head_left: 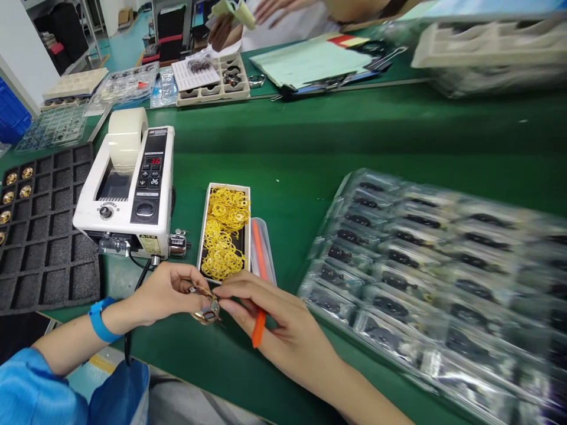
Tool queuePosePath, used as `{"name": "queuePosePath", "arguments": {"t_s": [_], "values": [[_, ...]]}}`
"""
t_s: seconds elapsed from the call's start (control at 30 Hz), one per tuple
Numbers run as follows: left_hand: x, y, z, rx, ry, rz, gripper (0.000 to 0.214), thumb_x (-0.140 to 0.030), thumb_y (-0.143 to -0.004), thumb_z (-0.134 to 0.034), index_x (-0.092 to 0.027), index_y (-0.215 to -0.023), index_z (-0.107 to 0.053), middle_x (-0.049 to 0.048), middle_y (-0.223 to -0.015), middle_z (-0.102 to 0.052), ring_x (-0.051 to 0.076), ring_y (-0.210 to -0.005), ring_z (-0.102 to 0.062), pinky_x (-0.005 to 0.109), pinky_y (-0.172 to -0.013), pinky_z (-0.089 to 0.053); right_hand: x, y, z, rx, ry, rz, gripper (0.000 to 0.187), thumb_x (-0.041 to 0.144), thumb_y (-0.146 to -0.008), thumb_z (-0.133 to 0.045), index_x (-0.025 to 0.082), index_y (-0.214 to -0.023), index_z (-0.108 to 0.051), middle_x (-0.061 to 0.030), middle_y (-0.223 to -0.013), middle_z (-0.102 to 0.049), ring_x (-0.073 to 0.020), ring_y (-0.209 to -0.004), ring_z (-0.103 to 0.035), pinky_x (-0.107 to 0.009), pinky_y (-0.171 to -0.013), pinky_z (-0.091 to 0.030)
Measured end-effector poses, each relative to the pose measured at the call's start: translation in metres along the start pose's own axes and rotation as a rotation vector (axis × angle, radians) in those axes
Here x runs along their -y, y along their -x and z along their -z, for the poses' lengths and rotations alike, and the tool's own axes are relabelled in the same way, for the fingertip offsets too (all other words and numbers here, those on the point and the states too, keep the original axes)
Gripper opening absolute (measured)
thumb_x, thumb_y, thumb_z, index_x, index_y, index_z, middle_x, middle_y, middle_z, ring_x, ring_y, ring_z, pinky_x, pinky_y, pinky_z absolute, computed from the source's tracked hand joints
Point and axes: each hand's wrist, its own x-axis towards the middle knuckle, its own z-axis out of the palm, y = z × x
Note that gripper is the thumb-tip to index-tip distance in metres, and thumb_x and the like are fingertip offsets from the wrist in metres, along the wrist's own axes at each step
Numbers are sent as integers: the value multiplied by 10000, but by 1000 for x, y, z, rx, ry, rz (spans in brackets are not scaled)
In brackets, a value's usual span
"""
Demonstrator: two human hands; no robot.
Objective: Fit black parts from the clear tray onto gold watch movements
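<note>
Pinched between the thumb and fingers of my left hand [166,295] is a small round gold-rimmed watch part [206,310], tilted, with its inner detail too small to read. My right hand [274,330] meets it from the other side, thumb and index fingertips at its edge. A slim orange tool [259,327] lies through my right hand, its far end pointing away from me; its exact kind does not show. Just beyond both hands stands a white box [248,236] full of yellow rings [224,230]. Beside that box is a clear plastic case [268,254].
Left stands a white tape dispenser [150,177] with a black foam tray [57,236] holding several gold parts. Clear blister trays [398,283] with dark parts cover the right side. Across the bench, a clipboard [310,62], a beige tray [212,94] and another person's hands [274,9] appear.
</note>
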Motion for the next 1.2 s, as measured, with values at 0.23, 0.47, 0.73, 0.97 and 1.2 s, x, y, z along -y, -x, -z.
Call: {"name": "queuePosePath", "arguments": {"t_s": [0.23,0.47,0.73,0.97,1.2], "values": [[-2,-1,0,-2,-30,10,163,-138,-535,-735,-136,-625,-600,-33,-557,-637,72,-505,-558,201,-538,-440,-3,3,0,44,194,141,146,104,-937,-472,202,-981,-571,-36,-754,-640,-129,-616,-598,-212,-503,-470],[-1,-3,0,27,-46,50,119,-136,-543,-651,-159,-585,-543,-43,-498,-616,81,-428,-563,193,-444,-436,-3,5,-2,94,305,178,205,34,-898,-430,209,-949,-525,-32,-744,-650,-135,-597,-589,-215,-489,-444],[-4,-2,-1,-27,-133,46,98,-119,-525,-603,-165,-552,-522,-59,-424,-547,61,-391,-508,153,-384,-309,-3,4,-6,139,366,151,202,66,-922,-379,218,-836,-481,-8,-675,-590,-127,-518,-500,-225,-438,-376],[-1,-2,0,-26,-125,56,108,-107,-513,-610,-161,-533,-519,-62,-431,-549,59,-390,-501,162,-407,-331,0,7,-9,232,243,-14,190,142,-974,-351,231,-830,-436,30,-628,-553,-122,-492,-477,-237,-466,-368],[-3,-2,-4,-52,-133,50,103,-143,-531,-619,-165,-532,-518,-68,-413,-527,50,-363,-476,159,-372,-272,3,7,-10,274,24,-289,352,345,-1029,-231,248,-710,-344,53,-551,-406,-119,-463,-389,-232,-443,-315]]}}
